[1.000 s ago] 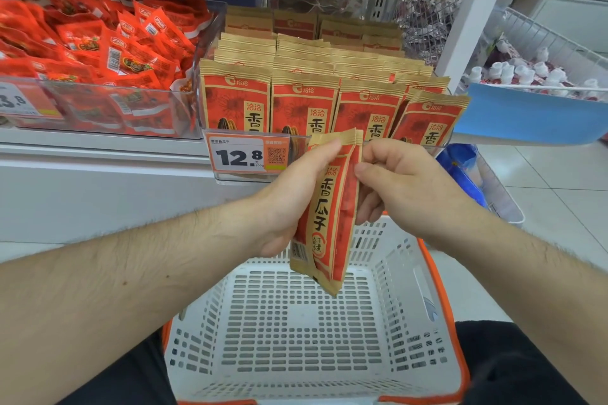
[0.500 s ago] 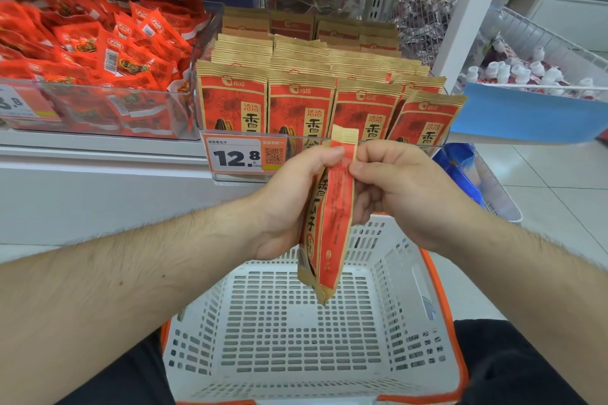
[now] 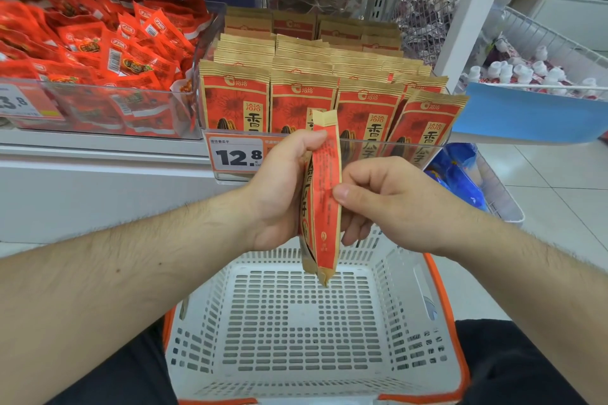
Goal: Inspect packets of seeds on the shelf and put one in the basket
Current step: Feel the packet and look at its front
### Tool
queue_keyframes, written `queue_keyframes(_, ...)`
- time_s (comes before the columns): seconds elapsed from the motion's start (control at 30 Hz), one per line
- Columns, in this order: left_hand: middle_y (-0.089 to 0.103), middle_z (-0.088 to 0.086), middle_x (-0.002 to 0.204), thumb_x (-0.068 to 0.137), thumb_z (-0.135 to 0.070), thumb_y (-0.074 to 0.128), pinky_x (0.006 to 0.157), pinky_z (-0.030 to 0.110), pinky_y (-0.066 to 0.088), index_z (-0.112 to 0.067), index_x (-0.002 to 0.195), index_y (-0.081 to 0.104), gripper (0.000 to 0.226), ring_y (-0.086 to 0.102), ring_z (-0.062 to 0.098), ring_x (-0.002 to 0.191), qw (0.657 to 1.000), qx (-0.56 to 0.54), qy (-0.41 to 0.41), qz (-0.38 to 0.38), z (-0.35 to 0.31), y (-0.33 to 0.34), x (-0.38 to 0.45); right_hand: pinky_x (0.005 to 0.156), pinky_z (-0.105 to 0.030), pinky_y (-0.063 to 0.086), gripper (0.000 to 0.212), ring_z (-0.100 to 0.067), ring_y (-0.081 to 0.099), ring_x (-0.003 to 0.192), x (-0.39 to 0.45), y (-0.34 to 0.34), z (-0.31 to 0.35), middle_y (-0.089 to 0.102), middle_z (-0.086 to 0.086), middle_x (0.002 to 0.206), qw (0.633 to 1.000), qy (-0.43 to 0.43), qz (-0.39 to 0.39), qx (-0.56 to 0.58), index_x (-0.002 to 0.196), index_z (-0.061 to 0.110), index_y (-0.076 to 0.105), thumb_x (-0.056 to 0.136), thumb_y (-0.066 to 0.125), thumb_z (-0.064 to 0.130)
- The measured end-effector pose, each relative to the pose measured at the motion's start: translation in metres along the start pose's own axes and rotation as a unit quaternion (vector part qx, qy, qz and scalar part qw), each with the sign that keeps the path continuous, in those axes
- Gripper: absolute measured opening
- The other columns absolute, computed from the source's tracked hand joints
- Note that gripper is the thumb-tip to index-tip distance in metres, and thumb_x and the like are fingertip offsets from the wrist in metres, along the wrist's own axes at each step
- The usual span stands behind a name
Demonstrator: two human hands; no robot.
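Seed packet [image 3: 324,194] hangs upright and edge-on to me, directly above the basket [image 3: 411,276] and in front of the shelf [image 3: 98,148], touching neither. My left hand [image 3: 279,194] grips it from the left, thumb pressed near the top seal and fingers curled behind the body. My right hand [image 3: 388,200] pinches the right edge at mid-height with thumb in front and curled fingers behind. Judged from its look, the packet is a paper-faced gusseted pouch: light to moderate in weight, stiff along the sealed edges, soft and shifting in the filled middle, with a matte surface that should not slip. The best hold is across the flat faces or at the top seal; squeezing the middle hard could crush the contents or crease the paper. To finish, it only needs lowering and releasing into the basket, whose slotted floor shows nothing lying in it. Behind the held packet, rows of matching packets [image 3: 233,99] stand upright in a clear bin, with a price tag [image 3: 235,154] reading 12.8 clipped to its front. Left of that, another clear bin holds loose red sachets [image 3: 108,56]. To the right, a wire bin holds small white bottles [image 3: 513,71].
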State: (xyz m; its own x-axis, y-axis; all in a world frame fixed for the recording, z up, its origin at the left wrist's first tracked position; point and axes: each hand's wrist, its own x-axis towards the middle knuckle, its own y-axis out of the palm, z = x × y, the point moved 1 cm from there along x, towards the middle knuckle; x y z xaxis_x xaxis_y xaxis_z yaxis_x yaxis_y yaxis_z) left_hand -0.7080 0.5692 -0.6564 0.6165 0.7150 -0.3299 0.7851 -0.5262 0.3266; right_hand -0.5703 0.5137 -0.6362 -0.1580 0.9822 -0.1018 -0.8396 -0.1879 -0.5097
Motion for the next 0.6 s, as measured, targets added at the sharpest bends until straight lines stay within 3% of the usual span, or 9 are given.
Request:
queue_keyframes(0.2,0.052,0.006,0.064,0.091,-0.055,0.039,0.062,0.032,0.046,-0.016,0.067,0.053,0.047,0.053,0.022,0.059,0.999,-0.023,-0.002,-0.030,-0.0028,0.0005,0.0010,0.069,-0.043,0.060,0.026,-0.021,0.074,0.067,-0.0028,-0.0014,0.0020,0.073,-0.014,0.074,0.999,0.009,0.033,-0.035,0.078,-0.003,0.059,0.094,0.063,0.018)
queue_keyframes(0.37,0.052,0.003,0.058,0.092,-0.056,0.037,0.062,0.031,0.043,-0.017,0.068,0.053,0.048,0.052,0.019,0.055,0.999,-0.018,0.001,-0.037,-0.0027,-0.0008,0.0023,0.068,-0.040,0.061,0.026,-0.020,0.074,0.066,-0.0039,-0.0035,0.0038,0.073,-0.010,0.071,0.998,0.024,0.041,-0.048,0.076,-0.002,0.061,0.092,0.066,0.018)
queue_keyframes(0.47,0.046,-0.001,0.051,0.092,-0.055,0.037,0.057,0.027,0.037,-0.017,0.072,0.052,0.046,0.046,0.013,0.045,0.998,-0.031,0.016,-0.049,-0.0038,0.0008,0.0022,0.067,-0.035,0.061,0.026,-0.020,0.074,0.066,-0.0063,-0.0022,0.0055,0.074,-0.009,0.071,0.991,0.045,0.101,-0.079,0.072,0.000,0.068,0.088,0.071,0.021)
queue_keyframes(0.6,0.046,-0.004,0.050,0.093,-0.055,0.036,0.055,0.027,0.037,-0.017,0.073,0.051,0.046,0.046,0.010,0.041,0.998,-0.027,0.027,-0.058,-0.0056,-0.0030,0.0042,0.069,-0.033,0.061,0.018,-0.017,0.075,0.073,-0.0065,0.0022,0.0020,0.076,-0.006,0.080,0.987,0.039,0.133,-0.080,0.084,0.001,0.070,0.094,0.064,0.015)
